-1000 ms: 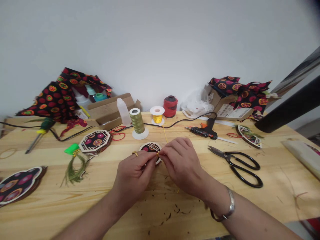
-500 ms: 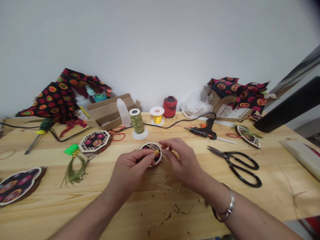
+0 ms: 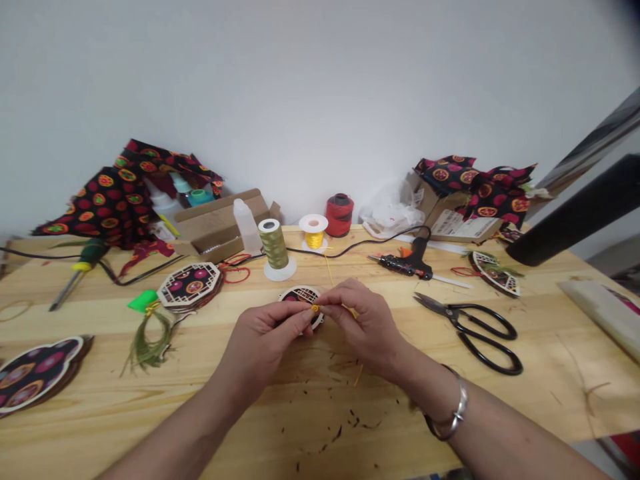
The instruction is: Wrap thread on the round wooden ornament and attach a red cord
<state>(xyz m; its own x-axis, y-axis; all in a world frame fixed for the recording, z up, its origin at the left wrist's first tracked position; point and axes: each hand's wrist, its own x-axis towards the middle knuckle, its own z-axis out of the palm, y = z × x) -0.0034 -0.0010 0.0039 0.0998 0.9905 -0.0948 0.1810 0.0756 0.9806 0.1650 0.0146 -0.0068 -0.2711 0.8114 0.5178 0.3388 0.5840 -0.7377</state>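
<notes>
Between the fingertips of my left hand is a small knot of yellow cord. My right hand pinches at the same knot from the other side, thumb and forefinger closed together. Directly behind and beneath the fingers lies a round ornament with a pale wooden lattice rim and dark patterned cloth; my hands hide much of it. From the right hand the yellow cord runs back to a white spool of yellow cord, and a loose end hangs below the palm.
Black-handled scissors and a glue gun lie to the right. Left are an octagonal ornament with a green tassel, and a screwdriver. Behind stand a green thread cone, a red spool and a plastic bottle.
My right hand has moved slightly left, and its fingertips have closed in on the yellow knot beside the left fingertips. The ornament beneath stays in about the same place.
</notes>
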